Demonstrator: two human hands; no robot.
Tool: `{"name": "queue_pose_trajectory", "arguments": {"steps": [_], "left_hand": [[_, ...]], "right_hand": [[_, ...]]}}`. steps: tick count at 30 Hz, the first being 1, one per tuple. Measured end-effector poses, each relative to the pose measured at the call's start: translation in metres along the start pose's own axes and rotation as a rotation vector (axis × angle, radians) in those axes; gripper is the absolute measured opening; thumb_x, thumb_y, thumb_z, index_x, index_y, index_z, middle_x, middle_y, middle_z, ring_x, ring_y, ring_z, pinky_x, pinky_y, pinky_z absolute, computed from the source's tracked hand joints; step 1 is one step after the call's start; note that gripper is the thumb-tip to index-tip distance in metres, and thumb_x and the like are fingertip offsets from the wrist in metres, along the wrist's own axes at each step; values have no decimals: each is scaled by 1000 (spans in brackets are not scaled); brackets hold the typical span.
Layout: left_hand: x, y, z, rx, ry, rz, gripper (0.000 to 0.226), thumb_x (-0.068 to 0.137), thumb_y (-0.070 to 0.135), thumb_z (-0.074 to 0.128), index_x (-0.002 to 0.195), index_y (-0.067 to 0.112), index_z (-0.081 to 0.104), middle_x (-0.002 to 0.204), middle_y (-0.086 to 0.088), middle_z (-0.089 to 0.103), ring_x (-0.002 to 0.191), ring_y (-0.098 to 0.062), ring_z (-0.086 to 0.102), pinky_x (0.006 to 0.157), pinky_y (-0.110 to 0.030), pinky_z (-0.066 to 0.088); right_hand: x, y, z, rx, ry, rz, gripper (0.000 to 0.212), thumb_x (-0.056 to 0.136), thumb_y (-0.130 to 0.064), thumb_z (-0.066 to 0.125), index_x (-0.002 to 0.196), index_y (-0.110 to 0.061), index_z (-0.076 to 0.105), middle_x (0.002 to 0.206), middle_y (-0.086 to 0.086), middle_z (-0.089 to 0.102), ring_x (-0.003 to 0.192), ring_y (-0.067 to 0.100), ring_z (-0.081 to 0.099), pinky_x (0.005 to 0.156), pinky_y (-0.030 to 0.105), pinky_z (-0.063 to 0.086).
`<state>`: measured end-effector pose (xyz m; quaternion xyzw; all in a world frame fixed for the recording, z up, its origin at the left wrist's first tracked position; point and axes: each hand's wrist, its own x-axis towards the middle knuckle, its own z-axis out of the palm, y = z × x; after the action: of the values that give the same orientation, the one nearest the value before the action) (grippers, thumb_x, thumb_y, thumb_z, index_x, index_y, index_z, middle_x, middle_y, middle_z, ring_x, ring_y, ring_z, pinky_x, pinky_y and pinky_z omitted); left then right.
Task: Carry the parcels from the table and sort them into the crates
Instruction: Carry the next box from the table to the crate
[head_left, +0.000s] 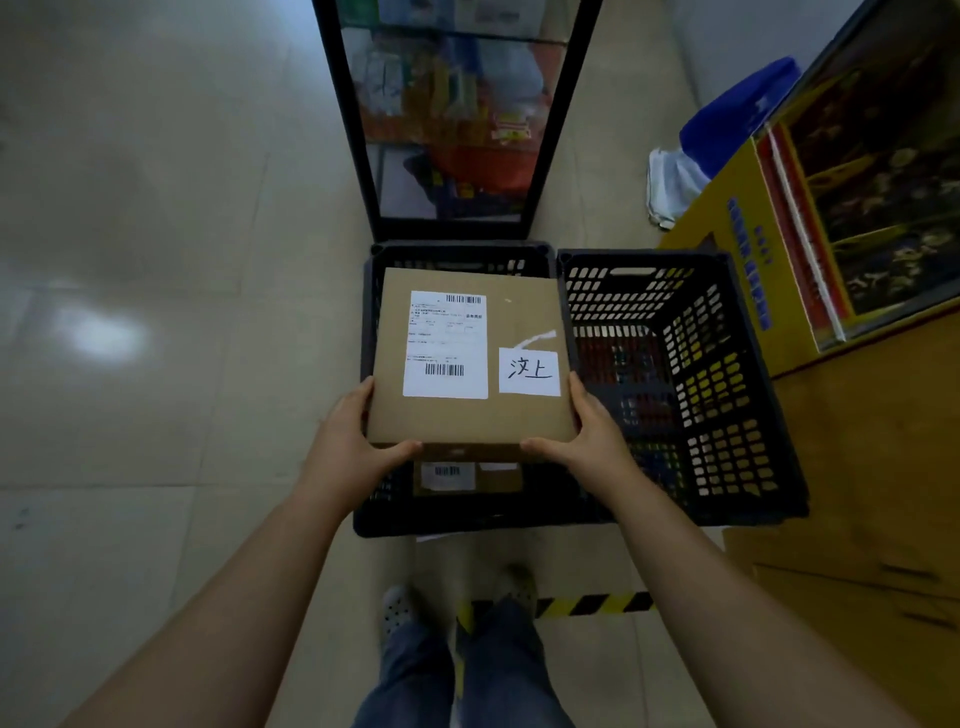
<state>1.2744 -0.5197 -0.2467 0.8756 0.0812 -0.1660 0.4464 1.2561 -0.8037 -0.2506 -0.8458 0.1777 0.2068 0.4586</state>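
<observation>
- A flat cardboard parcel (470, 358) is held level over the left crate (364, 332), label side up, by a person standing on a tiled floor (156, 312).
- The parcel's near left corner is gripped by the left hand (358, 436), thumb curled along the near edge and fingers wrapped down the side.
- The near right corner is gripped the same way by the right hand (582, 431).
- A printed shipping label (445, 344) with barcodes is seen on the parcel's top, beside a white note (530, 370) with handwritten characters.
- Beneath the held parcel, a second parcel (467, 477) with its own barcode label is seen lying inside the left crate.
- A second black slatted crate, the right crate (727, 374), is set just beside the left one; its contents cannot be made out clearly.
- A black-framed glass panel (452, 119) is stood upright behind the crates.
- A yellow carton (737, 249) and a blue object (737, 114) are seen at the right, near a wooden cabinet (857, 467).
- Yellow-and-black hazard tape (587, 605) is laid across the floor by the person's feet.
</observation>
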Motion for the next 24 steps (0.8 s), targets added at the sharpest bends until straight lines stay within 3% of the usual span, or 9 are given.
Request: {"name": "queue_pose_trajectory", "arguments": {"steps": [4, 9, 12, 16, 19, 24], "left_hand": [[18, -1, 16, 15, 11, -56, 99, 67, 24, 87, 149, 21, 32, 137, 2, 50, 120, -18, 52, 103, -41, 46], [42, -4, 37, 29, 15, -81, 90, 73, 12, 83, 148, 18, 35, 117, 14, 46, 104, -6, 47, 86, -19, 37], [61, -12, 46, 29, -2, -116, 89, 74, 14, 82, 149, 17, 34, 127, 12, 49, 108, -10, 50, 91, -23, 40], [93, -29, 58, 31, -10, -163, 90, 76, 17, 82, 150, 13, 31, 146, -4, 46, 127, -19, 48, 104, -27, 37], [114, -42, 63, 21, -18, -151, 85, 78, 12, 80, 149, 12, 33, 145, -4, 48, 123, -15, 48, 98, -21, 35], [140, -62, 70, 49, 5, -84, 77, 77, 13, 79, 144, 21, 41, 136, 3, 54, 117, -13, 52, 95, -23, 38]], "right_hand": [[32, 13, 1, -23, -55, 6, 117, 73, -35, 86, 160, -25, 7, 158, -4, 22, 141, 17, 27, 113, 31, 26], [66, 22, 5, -21, -86, -15, 113, 76, -30, 85, 159, -26, 8, 157, -2, 22, 135, 12, 31, 108, 25, 27], [85, 25, 10, -18, -86, -60, 100, 82, -25, 81, 157, -32, 16, 154, -2, 29, 121, 4, 30, 102, 23, 29], [111, 31, 26, -18, -64, -58, 93, 84, -25, 78, 157, -31, 20, 155, -4, 30, 121, 5, 34, 99, 23, 32], [131, 36, 42, -12, -56, -45, 95, 84, -27, 77, 158, -32, 17, 156, -7, 28, 130, 11, 37, 100, 24, 33], [158, 44, 60, -4, -21, -38, 100, 83, -24, 78, 158, -32, 13, 159, -7, 24, 138, 13, 32, 104, 24, 29]]}}
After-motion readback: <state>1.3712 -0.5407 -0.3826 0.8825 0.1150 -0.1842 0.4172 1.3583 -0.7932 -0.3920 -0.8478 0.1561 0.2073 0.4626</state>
